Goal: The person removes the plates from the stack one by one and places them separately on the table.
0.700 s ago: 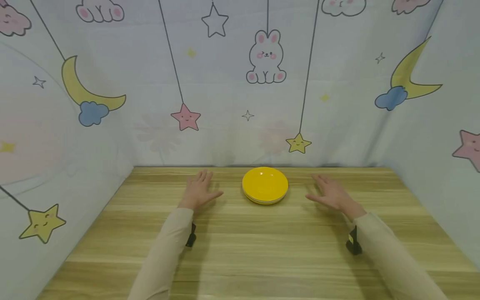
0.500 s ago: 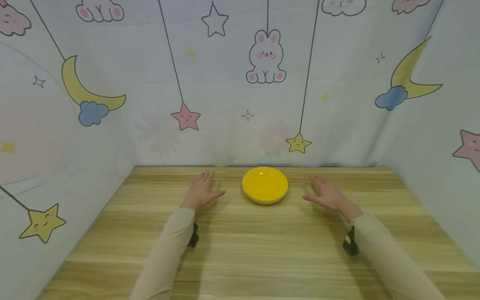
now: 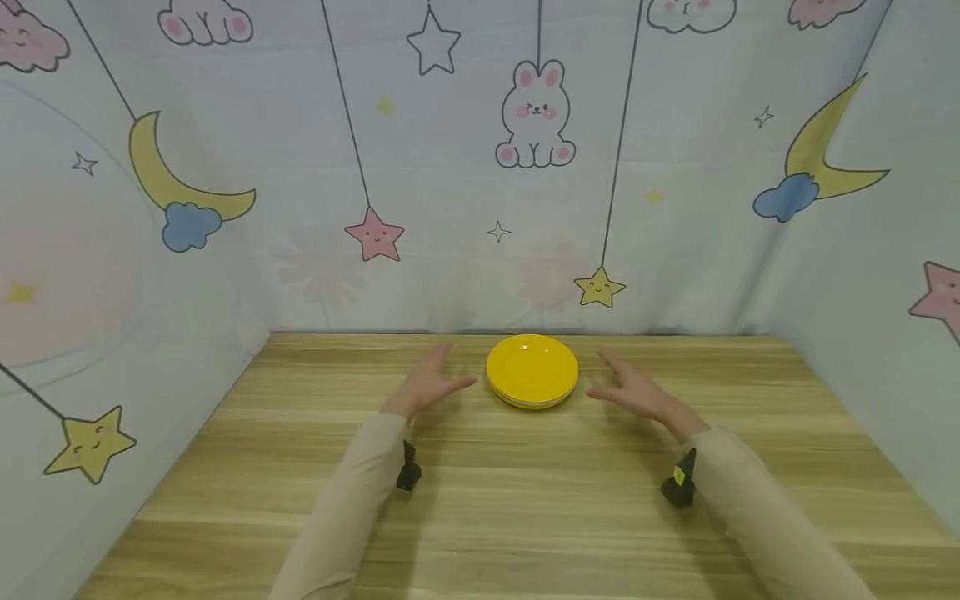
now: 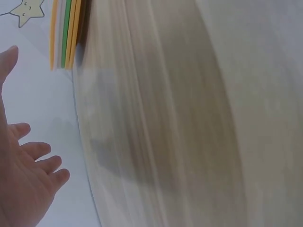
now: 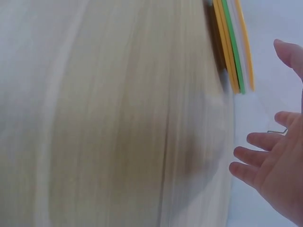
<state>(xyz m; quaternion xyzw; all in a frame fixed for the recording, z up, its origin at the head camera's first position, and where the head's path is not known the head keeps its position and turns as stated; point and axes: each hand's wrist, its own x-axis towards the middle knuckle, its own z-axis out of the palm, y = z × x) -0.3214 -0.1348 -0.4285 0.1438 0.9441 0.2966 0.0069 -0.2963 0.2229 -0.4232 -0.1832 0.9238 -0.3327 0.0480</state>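
A stack of plates (image 3: 532, 369) sits near the back of the table, a glossy yellow one on top. From the side, the left wrist view shows the stack's edges (image 4: 66, 38) in yellow, white and green. My left hand (image 3: 427, 387) is just left of the stack, thumb apart from the fingers and pointing towards the rim. On the other side my right hand (image 3: 640, 392) mirrors it, its thumb tip a little short of the plates. A gap shows between each hand and the stack. Both hands hold nothing.
The wooden table (image 3: 525, 517) ends at a pale cloth backdrop (image 3: 465, 167) printed with stars, moons and a rabbit. Similar cloth stands along the left and right sides. A small dark device (image 3: 680, 481) hangs at each wrist.
Both hands have moved inward, the left to the right and the right to the left, narrowing the gaps to the plates. The stack has stayed where it was.
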